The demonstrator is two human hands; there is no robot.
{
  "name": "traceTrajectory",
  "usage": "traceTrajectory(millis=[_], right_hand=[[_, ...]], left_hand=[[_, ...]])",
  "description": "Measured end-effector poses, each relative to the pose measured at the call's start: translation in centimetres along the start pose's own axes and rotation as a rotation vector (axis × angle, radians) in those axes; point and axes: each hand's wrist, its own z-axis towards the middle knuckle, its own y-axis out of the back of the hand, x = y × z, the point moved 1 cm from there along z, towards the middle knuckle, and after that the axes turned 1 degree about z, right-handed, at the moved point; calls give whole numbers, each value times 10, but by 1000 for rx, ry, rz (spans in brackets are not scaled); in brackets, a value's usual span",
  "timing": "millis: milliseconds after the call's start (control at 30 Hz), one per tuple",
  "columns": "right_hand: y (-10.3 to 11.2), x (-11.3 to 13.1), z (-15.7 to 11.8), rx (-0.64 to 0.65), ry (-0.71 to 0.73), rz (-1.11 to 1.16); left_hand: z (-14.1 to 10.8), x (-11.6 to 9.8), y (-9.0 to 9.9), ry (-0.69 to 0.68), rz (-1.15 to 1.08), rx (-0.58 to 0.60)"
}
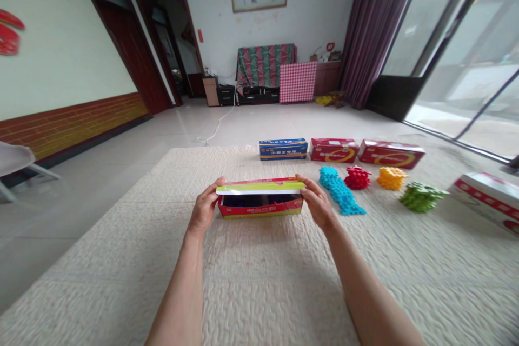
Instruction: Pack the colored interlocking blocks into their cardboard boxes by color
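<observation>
A long red and yellow-green cardboard box (259,210) sits on the textured cream cover in front of me. Its lid (259,188) is partly raised, and a dark gap shows along the front; the contents cannot be made out. My left hand (205,208) grips the box at its left end, fingers at the lid's corner. At the opposite end, my right hand (317,203) holds the lid's right corner with thumb and fingers. Right of that hand lie stacks of interlocking plastic pieces: blue (341,192), red (357,177), yellow (391,178) and green (422,197).
Behind the stacks stand a blue box (283,150) and two red boxes (333,150). A white and red carton (488,200) lies at the far right. The cream cover (133,259) ends at the left above a tiled floor (65,194). A pale chair (18,162) stands there.
</observation>
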Motion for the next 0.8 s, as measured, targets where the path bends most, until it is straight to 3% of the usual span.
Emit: traceTrajectory(millis=[167,433,633,800], right_hand=[[-9,2,-2,-60,-16,-55],[-10,-11,1,-90,86,-205],[-18,-21,-6,-175,371,-420],[-21,-27,-8,-179,543,-502]], left_hand=[[0,15,2,-26,12,18],[-6,24,2,-5,-1,125],[-1,36,5,-64,127,5],[1,44,8,-143,150,-12]])
